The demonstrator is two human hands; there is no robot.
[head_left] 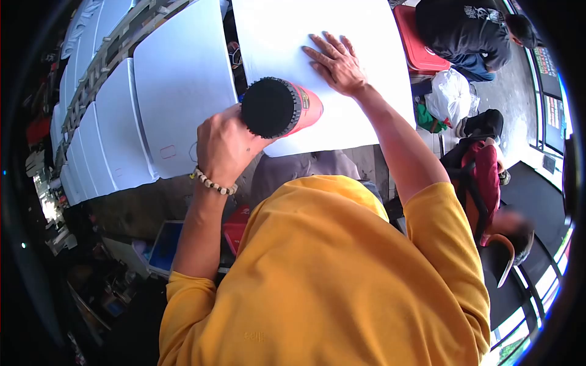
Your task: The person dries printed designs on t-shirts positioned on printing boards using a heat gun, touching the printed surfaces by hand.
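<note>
My left hand point(226, 145), a beaded bracelet at its wrist, is closed around a red hair dryer point(270, 107). The dryer's round black rear end faces up toward me, and its red barrel tilts down and to the right over a white fabric-covered board point(287, 43). The grip is mostly hidden behind my fingers, and the nozzle end does not show. My right hand point(337, 66) lies flat on the same white fabric, fingers spread, with nothing in it.
Several more white-covered boards point(180, 79) stretch away on the left along a metal rail. A red box point(421, 39), a white plastic bag point(450, 97) and a person in black point(467, 30) are at right. Another person in dark red point(482, 177) is lower right.
</note>
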